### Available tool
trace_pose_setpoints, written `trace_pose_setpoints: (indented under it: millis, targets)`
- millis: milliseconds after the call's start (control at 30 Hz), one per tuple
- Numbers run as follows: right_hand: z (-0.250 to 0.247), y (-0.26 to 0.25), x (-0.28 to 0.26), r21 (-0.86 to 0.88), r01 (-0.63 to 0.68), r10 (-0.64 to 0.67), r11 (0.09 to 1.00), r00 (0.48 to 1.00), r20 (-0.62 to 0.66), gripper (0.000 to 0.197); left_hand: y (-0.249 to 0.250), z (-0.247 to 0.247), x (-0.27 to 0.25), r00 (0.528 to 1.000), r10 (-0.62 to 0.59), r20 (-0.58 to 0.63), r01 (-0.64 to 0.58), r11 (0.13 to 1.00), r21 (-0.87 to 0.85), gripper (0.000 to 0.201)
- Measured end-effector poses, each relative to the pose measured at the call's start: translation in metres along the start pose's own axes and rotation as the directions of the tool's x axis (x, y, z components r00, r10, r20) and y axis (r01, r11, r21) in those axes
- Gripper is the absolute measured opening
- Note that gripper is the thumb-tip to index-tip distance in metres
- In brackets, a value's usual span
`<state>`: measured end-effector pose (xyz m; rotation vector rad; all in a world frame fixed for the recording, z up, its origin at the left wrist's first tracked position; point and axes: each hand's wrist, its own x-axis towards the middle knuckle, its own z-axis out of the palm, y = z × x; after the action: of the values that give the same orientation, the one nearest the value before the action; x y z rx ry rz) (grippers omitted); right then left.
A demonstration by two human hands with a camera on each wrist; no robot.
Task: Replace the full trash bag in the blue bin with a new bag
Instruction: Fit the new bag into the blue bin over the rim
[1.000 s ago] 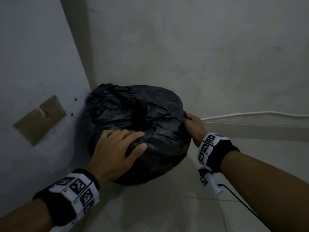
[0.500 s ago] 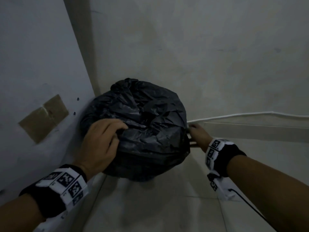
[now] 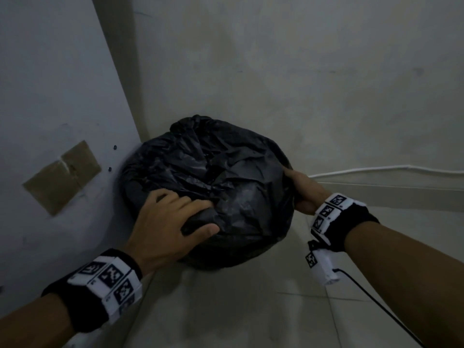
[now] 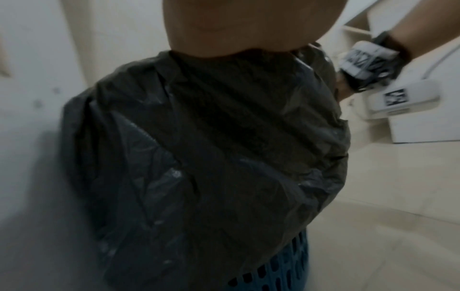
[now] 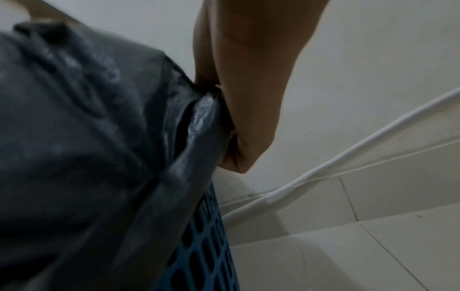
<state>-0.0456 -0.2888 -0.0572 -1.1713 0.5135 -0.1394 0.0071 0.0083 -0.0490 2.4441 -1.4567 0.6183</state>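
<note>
A full black trash bag (image 3: 226, 182) bulges over the top of the blue perforated bin (image 4: 281, 271), which stands in a wall corner. In the head view the bin is hidden under the bag; its lattice wall (image 5: 206, 246) shows below the plastic in both wrist views. My left hand (image 3: 175, 222) lies on the bag's near top, fingers curled over a fold of plastic with the thumb under it. My right hand (image 3: 298, 189) grips the bag's edge at the right rim, where my fingers (image 5: 239, 137) pinch the plastic.
Walls close in on the left and behind the bin. A brown tape patch (image 3: 62, 177) sits on the left wall. A white conduit (image 3: 376, 169) runs along the right wall's base. Tiled floor (image 3: 238, 310) lies in front and to the right.
My left hand shifted from the bag's left side to its near top and took a fold. My right hand rose from beside the rim onto the bag's right edge.
</note>
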Motion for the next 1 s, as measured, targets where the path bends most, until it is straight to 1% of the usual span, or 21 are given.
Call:
trace_pose_setpoints:
  millis: [33, 100, 167, 200, 233, 267, 300, 333, 400, 467, 500, 533, 567, 633, 667, 733, 800, 867, 900, 933, 1000]
  targets:
    - [-0.005, 0.002, 0.005, -0.067, 0.012, -0.016, 0.998, 0.998, -0.060, 0.036, -0.005, 0.000, 0.000, 1.000, -0.012, -0.017, 0.012, 1.000, 0.000, 0.058]
    - [-0.015, 0.009, 0.009, -0.333, -0.039, -0.020, 0.942, 0.985, -0.173, 0.034, -0.018, -0.001, -0.001, 0.998, -0.042, -0.042, 0.042, 0.999, -0.003, 0.060]
    - [-0.021, 0.021, 0.007, -0.604, -0.180, 0.045, 0.777, 0.972, -0.231, 0.025, -0.034, -0.004, -0.004, 0.996, -0.069, -0.049, 0.069, 0.998, 0.001, 0.062]
    - [-0.021, 0.027, 0.004, -0.681, -0.228, 0.101, 0.696, 0.970, -0.221, 0.026, -0.042, -0.005, -0.007, 0.996, -0.079, -0.047, 0.079, 0.997, 0.000, 0.061]
    - [-0.020, 0.030, 0.000, -0.716, -0.250, 0.150, 0.652, 0.968, -0.201, 0.028, -0.049, -0.006, -0.010, 0.995, -0.090, -0.049, 0.090, 0.996, -0.005, 0.059]
    - [-0.019, 0.032, 0.000, -0.710, -0.264, 0.185, 0.653, 0.965, -0.188, 0.028, -0.054, -0.007, -0.013, 0.993, -0.105, -0.056, 0.105, 0.994, -0.013, 0.054]
    - [-0.017, 0.033, -0.001, -0.681, -0.265, 0.203, 0.683, 0.964, -0.172, 0.025, -0.058, -0.008, -0.016, 0.990, -0.123, -0.075, 0.122, 0.992, -0.025, 0.048]
    - [-0.013, 0.032, -0.001, -0.631, -0.250, 0.199, 0.735, 0.968, -0.152, 0.018, -0.059, -0.009, -0.017, 0.985, -0.138, -0.106, 0.135, 0.990, -0.039, 0.040]
    - [-0.004, 0.029, -0.002, -0.424, -0.194, 0.143, 0.885, 0.978, -0.149, 0.006, -0.056, -0.009, -0.015, 0.975, -0.147, -0.169, 0.135, 0.988, -0.081, 0.034]
    - [0.002, 0.026, -0.002, -0.141, -0.146, 0.122, 0.979, 0.978, -0.169, 0.010, -0.045, -0.010, -0.010, 0.971, -0.149, -0.187, 0.116, 0.978, -0.175, 0.041]
    - [0.006, 0.024, -0.003, -0.046, -0.132, 0.122, 0.990, 0.976, -0.181, 0.015, -0.038, -0.011, -0.007, 0.972, -0.152, -0.182, 0.110, 0.969, -0.222, 0.042]
    - [0.007, 0.022, -0.002, -0.004, -0.137, 0.134, 0.991, 0.974, -0.183, 0.023, -0.028, -0.011, -0.004, 0.975, -0.149, -0.165, 0.104, 0.961, -0.255, 0.042]
    - [0.009, 0.020, 0.000, 0.000, -0.140, 0.138, 0.990, 0.973, -0.184, 0.029, -0.019, -0.010, -0.002, 0.981, -0.140, -0.134, 0.100, 0.958, -0.269, 0.040]
    - [0.014, 0.018, 0.002, -0.009, -0.114, 0.113, 0.993, 0.989, -0.091, 0.038, -0.003, -0.006, 0.000, 0.993, -0.113, -0.034, 0.101, 0.966, -0.240, 0.040]
    - [0.016, 0.018, 0.005, -0.026, -0.087, 0.085, 0.996, 0.995, -0.058, 0.040, 0.002, -0.004, 0.000, 0.994, -0.105, 0.017, 0.106, 0.976, -0.193, 0.043]
    - [0.017, 0.018, 0.008, -0.136, -0.040, 0.034, 0.990, 0.998, -0.050, 0.047, 0.006, 0.001, 0.000, 0.991, -0.102, 0.090, 0.109, 0.991, -0.077, 0.053]
    - [0.009, 0.021, 0.019, -0.220, -0.016, -0.008, 0.975, 0.994, -0.108, 0.055, 0.004, 0.004, 0.000, 0.989, -0.109, 0.105, 0.111, 0.994, -0.021, 0.059]
    - [0.007, 0.021, 0.017, -0.239, -0.016, -0.027, 0.971, 0.984, -0.178, 0.039, -0.002, 0.005, 0.000, 0.989, -0.119, 0.086, 0.121, 0.993, -0.014, 0.059]
    - [0.006, 0.023, 0.017, -0.277, -0.024, -0.033, 0.961, 0.979, -0.199, 0.030, -0.006, 0.005, 0.000, 0.990, -0.126, 0.068, 0.127, 0.992, -0.015, 0.058]
    - [0.003, 0.027, 0.015, -0.344, -0.055, -0.027, 0.938, 0.973, -0.230, 0.027, -0.009, 0.005, -0.001, 0.990, -0.131, 0.047, 0.131, 0.991, -0.014, 0.056]
    - [-0.007, 0.037, 0.017, -0.459, -0.145, -0.018, 0.877, 0.943, -0.334, 0.040, -0.015, 0.003, -0.001, 0.991, -0.135, 0.014, 0.135, 0.991, -0.004, 0.051]
